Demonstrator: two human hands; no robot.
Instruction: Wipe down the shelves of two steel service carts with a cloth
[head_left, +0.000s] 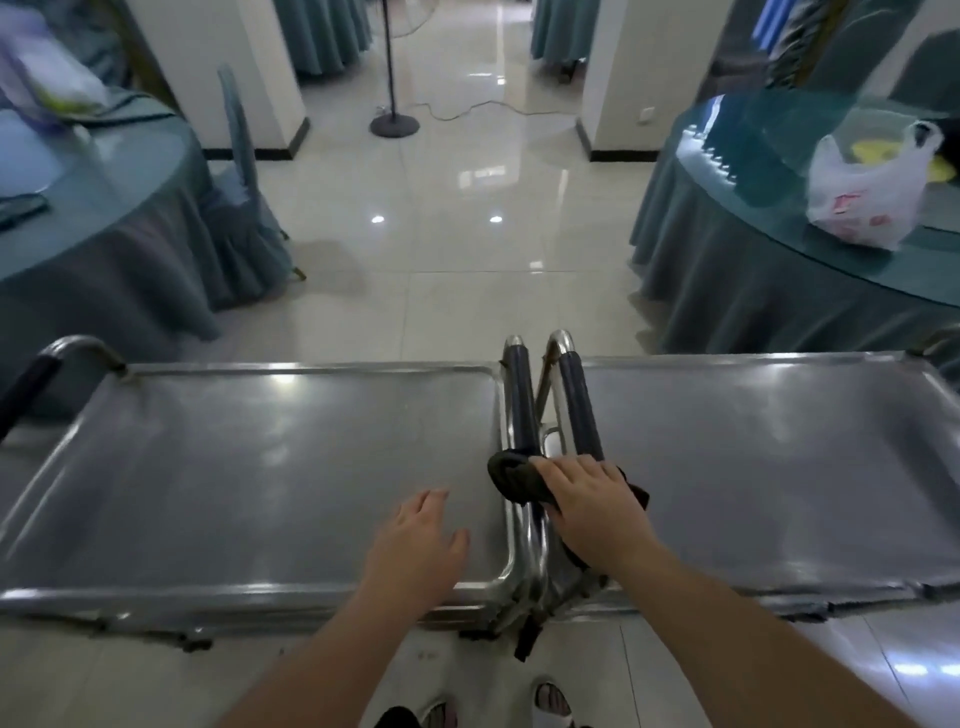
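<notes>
Two steel service carts stand side by side before me, the left cart (234, 457) and the right cart (769, 457), their padded handles (545, 400) meeting in the middle. A dark cloth (511, 475) lies over the handles near the front. My right hand (587, 499) rests on the cloth with its fingers spread flat. My left hand (421, 540) hovers or rests with relaxed fingers over the left cart's top shelf near its front right corner, holding nothing.
Round tables with teal cloths flank the aisle, one at left (78, 234) and one at right (810, 234) bearing a white plastic bag (867, 192). A covered chair (239, 187) and a fan stand (394, 124) are on the glossy tiled floor beyond.
</notes>
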